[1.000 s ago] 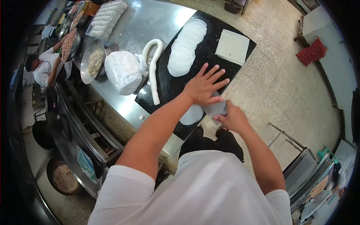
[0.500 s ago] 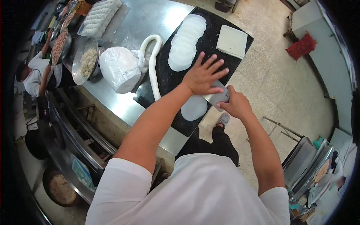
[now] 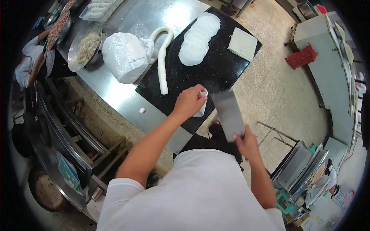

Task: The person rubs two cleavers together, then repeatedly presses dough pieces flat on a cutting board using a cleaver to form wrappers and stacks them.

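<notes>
My left hand (image 3: 189, 101) is closed on a thin white dough wrapper (image 3: 201, 108), which hangs folded from the fingers over the near part of the black board (image 3: 177, 81). In my right hand (image 3: 247, 144) is a cleaver (image 3: 229, 111), its broad blade pointing away from me and off the board's right edge. Farther up the board lies an overlapping row of round dough wrappers (image 3: 198, 40). A long dough rope (image 3: 162, 69) curves along the board's left side, its near end cut off. At the far right corner sits a square pale slab (image 3: 243, 44).
On the steel table (image 3: 119, 104) stand a plastic-wrapped white bundle (image 3: 125, 57), a bowl of pale filling (image 3: 88, 48) and a tray of dumplings (image 3: 101, 9). One small dough piece (image 3: 142, 110) lies near the edge. Another person (image 3: 34, 61) works at far left.
My left hand has gone from spread flat above the blade to gripping the wrapper, lifted off the board. The cleaver has moved right and towards me, off the wrapper.
</notes>
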The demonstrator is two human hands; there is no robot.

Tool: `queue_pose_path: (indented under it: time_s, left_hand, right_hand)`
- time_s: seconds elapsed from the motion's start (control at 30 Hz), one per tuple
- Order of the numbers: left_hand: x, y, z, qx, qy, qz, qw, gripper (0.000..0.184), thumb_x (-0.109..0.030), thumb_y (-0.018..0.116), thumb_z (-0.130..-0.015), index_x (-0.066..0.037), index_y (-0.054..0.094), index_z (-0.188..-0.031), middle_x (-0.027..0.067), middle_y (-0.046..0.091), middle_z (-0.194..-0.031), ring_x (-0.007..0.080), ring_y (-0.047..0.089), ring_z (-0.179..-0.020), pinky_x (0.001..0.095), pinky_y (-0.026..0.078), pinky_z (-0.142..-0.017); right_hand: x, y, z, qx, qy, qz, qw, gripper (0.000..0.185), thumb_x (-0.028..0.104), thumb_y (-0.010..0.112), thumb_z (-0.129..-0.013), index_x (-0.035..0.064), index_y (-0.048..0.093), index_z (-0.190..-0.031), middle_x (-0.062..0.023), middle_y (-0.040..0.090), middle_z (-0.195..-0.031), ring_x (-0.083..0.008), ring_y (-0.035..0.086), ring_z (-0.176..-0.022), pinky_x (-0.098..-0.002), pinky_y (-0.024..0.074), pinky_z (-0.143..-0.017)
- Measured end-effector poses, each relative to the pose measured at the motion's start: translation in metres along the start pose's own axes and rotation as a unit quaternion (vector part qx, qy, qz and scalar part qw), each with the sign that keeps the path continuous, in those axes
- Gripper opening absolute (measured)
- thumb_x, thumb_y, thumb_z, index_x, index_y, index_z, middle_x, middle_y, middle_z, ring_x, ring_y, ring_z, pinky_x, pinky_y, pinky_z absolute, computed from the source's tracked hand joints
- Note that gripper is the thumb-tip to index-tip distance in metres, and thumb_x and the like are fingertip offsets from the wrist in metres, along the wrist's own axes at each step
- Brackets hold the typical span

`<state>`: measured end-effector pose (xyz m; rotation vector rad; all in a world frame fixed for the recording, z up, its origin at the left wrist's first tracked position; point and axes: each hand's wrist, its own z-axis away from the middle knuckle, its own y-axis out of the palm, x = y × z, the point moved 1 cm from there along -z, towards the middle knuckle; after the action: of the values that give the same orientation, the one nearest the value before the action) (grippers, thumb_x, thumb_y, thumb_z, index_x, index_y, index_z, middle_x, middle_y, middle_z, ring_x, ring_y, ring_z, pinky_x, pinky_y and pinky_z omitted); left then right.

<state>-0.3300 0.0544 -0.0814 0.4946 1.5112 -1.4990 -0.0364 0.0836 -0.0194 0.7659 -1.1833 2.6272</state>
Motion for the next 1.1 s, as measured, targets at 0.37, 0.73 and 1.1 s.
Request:
queue_pose_path:
  time_s: [0.37,0.73,1.1]
  left_hand:
    - [-0.028,-0.006,0.056,-0.125,0.003,0.093,0.988,0.03,-0.005,0.072,-0.088,-0.004,0.067,-0.118,0.0053,0.067,-0.087,0.0124,0.064,-0.074,0.0292,0.052,-0.067]
    - [-0.007,-0.052,-0.061,-0.32,-0.169,0.346,0.866,0.041,-0.011,0.061,-0.1,-0.008,0.054,-0.14,0.0028,0.06,-0.109,0.011,0.059,-0.091,0.0278,0.052,-0.078]
    - [0.042,-0.025,0.05,-0.415,-0.168,-0.202,0.871,0.034,-0.024,0.081,-0.084,-0.003,0.063,-0.104,0.0131,0.064,-0.1,0.0321,0.061,-0.09,0.0427,0.05,-0.082]
  right_hand:
    - [0.028,0.031,-0.096,0.198,-0.236,0.096,0.946,0.047,0.023,0.075,-0.088,-0.0014,0.05,-0.119,-0.0299,0.07,-0.092,-0.0488,0.068,-0.091,-0.0545,0.053,-0.078]
    - [-0.027,-0.103,-0.14,0.177,-0.187,-0.023,0.966,0.032,0.02,0.073,-0.09,-0.0023,0.057,-0.107,-0.0272,0.071,-0.091,-0.0382,0.073,-0.089,-0.0435,0.0562,-0.074]
    - [0.014,-0.067,-0.235,0.015,-0.024,-0.515,0.857,0.019,0.025,0.057,-0.103,0.0073,0.052,-0.104,-0.004,0.058,-0.074,-0.0132,0.056,-0.056,-0.0287,0.0473,-0.053]
